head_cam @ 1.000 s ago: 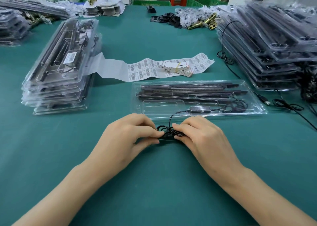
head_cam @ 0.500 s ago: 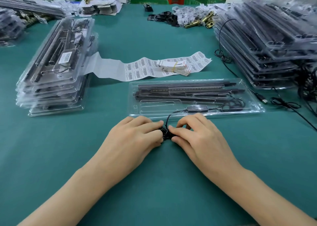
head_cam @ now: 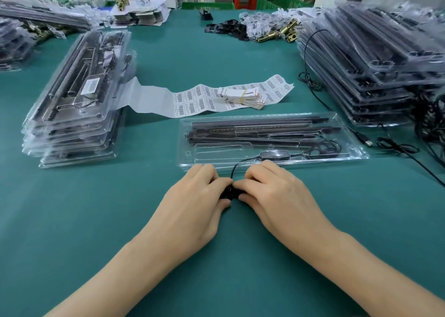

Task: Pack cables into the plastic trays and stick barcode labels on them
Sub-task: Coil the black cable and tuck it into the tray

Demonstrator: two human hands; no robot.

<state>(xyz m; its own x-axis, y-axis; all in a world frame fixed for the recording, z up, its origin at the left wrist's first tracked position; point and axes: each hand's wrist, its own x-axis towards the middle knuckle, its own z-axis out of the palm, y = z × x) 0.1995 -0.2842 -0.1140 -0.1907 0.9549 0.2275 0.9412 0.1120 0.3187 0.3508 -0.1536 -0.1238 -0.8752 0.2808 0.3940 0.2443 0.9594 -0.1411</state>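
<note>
Both hands, left (head_cam: 192, 203) and right (head_cam: 277, 196), fingers curled, pinch the bundled black cable (head_cam: 230, 192).

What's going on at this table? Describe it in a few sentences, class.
A person is packing at a green table. The left hand and right hand both pinch a small coil of black cable just in front of a clear plastic tray. The cable runs from the coil into the tray, to an inline switch beside dark rods. A strip of barcode labels lies behind the tray. A stack of packed trays, the top one labelled, sits to the left.
</note>
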